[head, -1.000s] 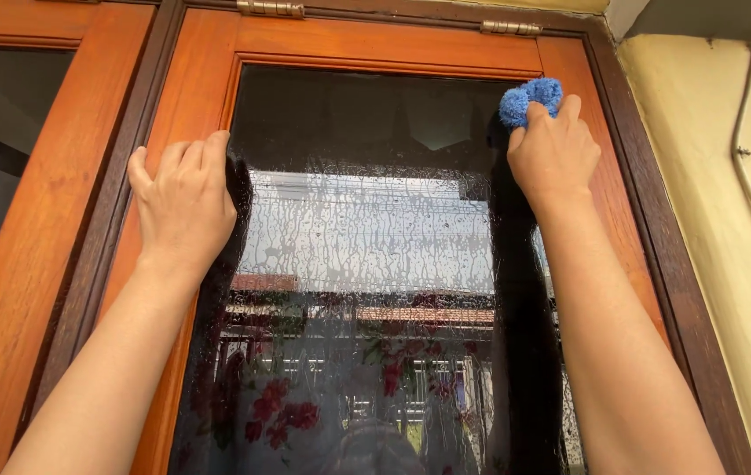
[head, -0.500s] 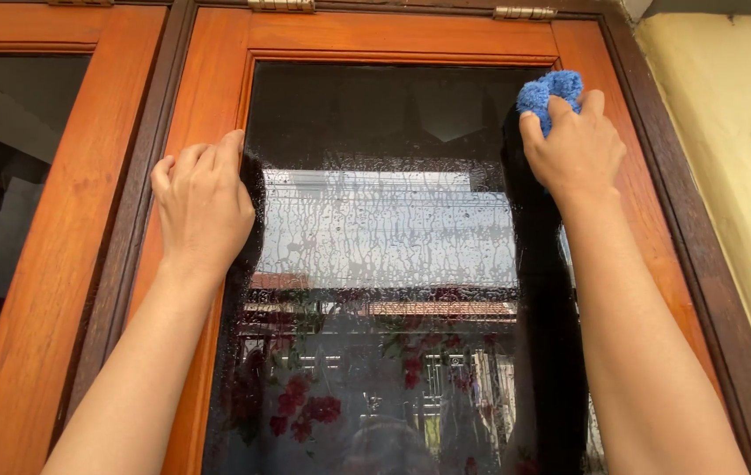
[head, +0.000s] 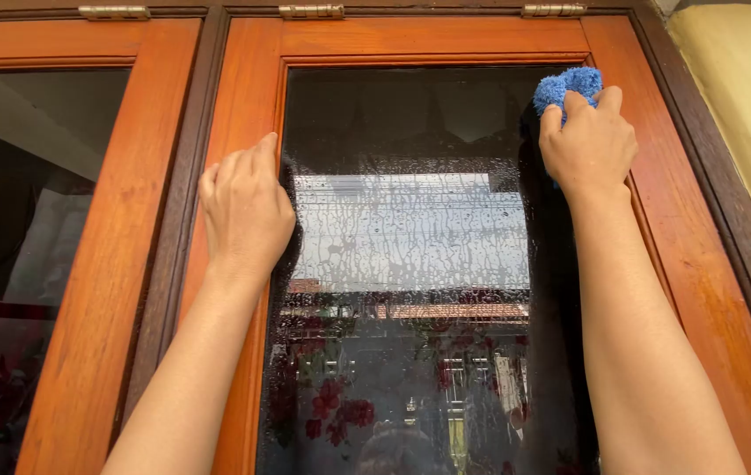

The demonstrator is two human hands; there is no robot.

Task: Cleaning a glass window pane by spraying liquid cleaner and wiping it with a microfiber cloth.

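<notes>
Two hands, blue cloth [head: 568, 88], seemingly wet glass [head: 410, 229]

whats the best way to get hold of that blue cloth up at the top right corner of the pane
Probably by the fluffy bunch sticking out above the right hand. The blue cloth is pressed against the wet glass pane, so come from the front and above, pinching the loose bulge rather than the part under the fingers.

Left of the left fingers [head: 243, 163] stands a second window [head: 32, 220] in an orange-brown wooden frame, its dark glass showing dim shapes inside. Above the fingers, three brass hinges [head: 311, 11] sit along the top rail. Right of the right fingers [head: 582, 105] runs a pale yellow wall [head: 745, 97].
</notes>
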